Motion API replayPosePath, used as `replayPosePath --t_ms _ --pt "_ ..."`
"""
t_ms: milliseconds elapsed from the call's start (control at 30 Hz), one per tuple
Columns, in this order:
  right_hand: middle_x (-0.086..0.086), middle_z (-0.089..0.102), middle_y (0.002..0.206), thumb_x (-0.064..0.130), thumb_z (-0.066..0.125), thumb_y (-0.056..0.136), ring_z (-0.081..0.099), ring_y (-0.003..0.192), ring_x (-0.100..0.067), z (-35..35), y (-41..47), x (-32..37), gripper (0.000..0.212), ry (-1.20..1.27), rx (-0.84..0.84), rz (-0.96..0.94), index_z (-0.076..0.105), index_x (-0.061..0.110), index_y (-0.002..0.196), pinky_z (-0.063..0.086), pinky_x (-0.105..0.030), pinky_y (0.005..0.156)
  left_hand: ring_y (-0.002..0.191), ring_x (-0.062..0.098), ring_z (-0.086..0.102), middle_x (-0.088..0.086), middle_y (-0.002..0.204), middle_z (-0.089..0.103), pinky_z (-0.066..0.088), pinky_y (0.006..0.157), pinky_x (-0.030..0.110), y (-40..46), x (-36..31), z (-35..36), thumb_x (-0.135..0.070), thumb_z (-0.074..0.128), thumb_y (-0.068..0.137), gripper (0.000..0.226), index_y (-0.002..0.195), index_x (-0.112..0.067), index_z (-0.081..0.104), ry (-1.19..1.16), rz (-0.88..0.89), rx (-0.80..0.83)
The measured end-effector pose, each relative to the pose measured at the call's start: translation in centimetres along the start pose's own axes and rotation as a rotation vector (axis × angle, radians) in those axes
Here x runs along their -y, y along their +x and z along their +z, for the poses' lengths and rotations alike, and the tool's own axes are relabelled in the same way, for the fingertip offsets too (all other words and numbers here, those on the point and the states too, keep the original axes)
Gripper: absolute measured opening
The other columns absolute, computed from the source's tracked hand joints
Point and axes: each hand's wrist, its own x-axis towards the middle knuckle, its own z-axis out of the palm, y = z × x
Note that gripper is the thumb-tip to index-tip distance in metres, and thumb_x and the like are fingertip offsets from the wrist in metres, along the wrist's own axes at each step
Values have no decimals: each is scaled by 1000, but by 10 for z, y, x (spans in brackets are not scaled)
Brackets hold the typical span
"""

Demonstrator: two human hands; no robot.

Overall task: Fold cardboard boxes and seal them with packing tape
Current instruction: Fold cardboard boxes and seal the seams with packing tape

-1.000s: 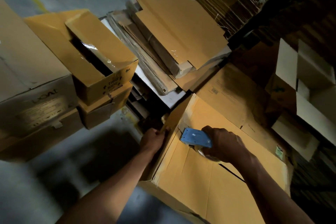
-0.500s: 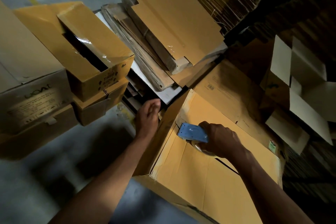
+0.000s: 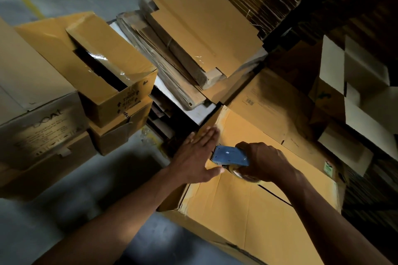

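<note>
While our left hand (image 3: 198,155) lies flat with straight fingers at the box's (image 3: 247,211) far-left top edge, our right hand (image 3: 265,161) grips the blue tape dispenser (image 3: 229,156) there, its long axis pointing left toward that edge.

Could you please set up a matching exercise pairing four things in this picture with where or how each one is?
Things:
1. left hand
2. right hand
3. tape gun
4. open box

States:
A. blue, sits on the box top near its far edge
B. stacked on another carton, at left
C. flat, fingers straight, pressing the box's far edge
D. curled round the tape gun

Pairs: 1-C, 2-D, 3-A, 4-B
</note>
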Motion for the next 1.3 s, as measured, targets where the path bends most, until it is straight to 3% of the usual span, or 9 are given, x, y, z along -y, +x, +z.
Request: replayPosePath --t_ms 67,200,400,567,767,1000,1167,1300 --pt "9 68 111 44 76 87 65 97 -13 -6 -5 -10 56 32 28 2 51 33 136 59 -35 80 156 15 -22 0 169 -26 2 128 55 5 -2 4 -82 37 91 112 163 -16 -17 148 112 89" --pt "13 69 115 44 78 85 67 103 -11 -8 -20 -25 61 192 59 -9 51 37 140 60 -35 82 154 17 -30 4 167 -31 -2 125 60 4 -2 4 -88 23 88 113 161 -12 -20 349 117 187" --pt "8 66 131 42 73 92 63 113 -12 -10 -42 -40 74 133 33 15 37 31 156 54 -26 81 152 15 -34 1 165 -38 -1 126 59 4 -6 0 -95 19 82 119 160 -15 -22 395 97 230" --pt "9 67 130 47 74 91 59 101 -4 -4 -74 -72 77 145 47 66 37 32 157 45 -19 76 153 14 -31 0 166 -34 0 126 59 3 -10 -4 -97 16 79 121 162 -15 -18 433 86 233" --pt "7 65 133 42 76 90 62 112 -9 3 -122 -109 80 123 99 203 35 32 158 49 -22 86 154 16 -28 3 167 -33 -2 124 63 5 -17 -5 -98 14 78 123 162 -13 -19 480 77 249" --pt "7 64 131 51 81 82 59 118 -13 41 -99 -93 92 60 94 190 33 31 159 50 -28 86 151 22 -35 11 164 -35 -22 116 64 7 -43 -5 -104 1 70 132 158 -9 -23 602 -24 302" --pt "6 64 131 56 79 82 60 120 -18 44 -99 -90 93 3 78 184 33 32 159 51 -33 87 154 25 -29 13 166 -30 -17 116 68 6 -67 18 -103 -3 69 133 160 -6 -18 593 -3 377" --pt "5 65 130 60 78 81 61 119 -19 48 -96 -88 92 -3 67 191 36 31 157 51 -33 84 154 26 -29 13 162 -33 -21 114 67 6 -77 31 -103 -6 69 132 157 -6 -21 629 0 390"
